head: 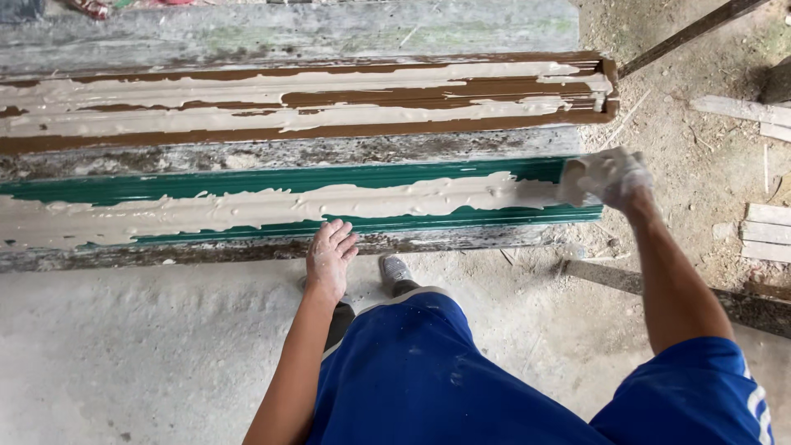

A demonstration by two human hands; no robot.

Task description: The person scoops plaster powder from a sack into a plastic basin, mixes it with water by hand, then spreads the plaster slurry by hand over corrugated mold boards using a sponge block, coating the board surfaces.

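Observation:
A long green moulded board (395, 175) lies across the view, smeared along its middle with cream-coloured putty (272, 206). Behind it lies a brown moulded board (461, 92) with similar cream streaks. My right hand (616, 177), coated in putty, is pressed on the green board's right end and shut on a lump or pad of putty (573, 181). With fingers spread and nothing in them, my left hand (329, 257) hovers at the board's front edge near the middle. My blue shorts (428, 371) and a grey shoe (395, 270) show below.
The boards rest on weathered grey planks (272, 155) over a pale concrete floor (148, 346). Dirt ground at the right holds loose wood offcuts (766, 227) and a dark slanted bar (692, 31). A dark plank (741, 301) lies beside my right leg.

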